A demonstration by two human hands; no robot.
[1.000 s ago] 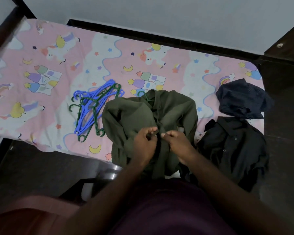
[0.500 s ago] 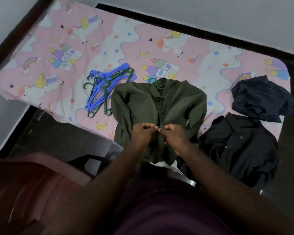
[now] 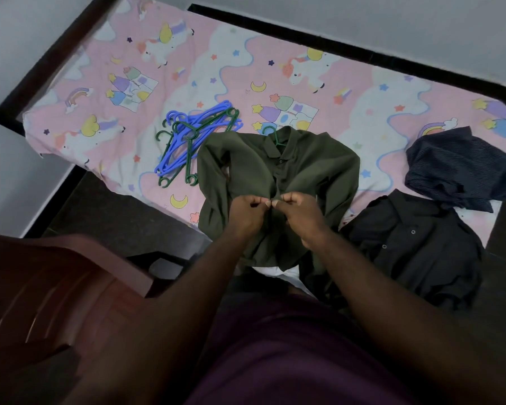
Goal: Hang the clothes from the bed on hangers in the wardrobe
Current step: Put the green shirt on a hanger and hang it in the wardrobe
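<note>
Closing in at the button strip of the green shirt, the left hand and right hand now meet fingertip to fingertip, each pinching an edge of the cloth. It lies flat on the bed, with a hanger hook showing at its collar. Buttoning appears under way. A black shirt, a navy shirt and spare hangers wait alongside.

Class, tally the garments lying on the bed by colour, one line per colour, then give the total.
Olive green shirt: 1
Black shirt: 1
Dark navy striped garment: 1
Total: 3
The white patch under the green shirt is too hidden to count.
</note>
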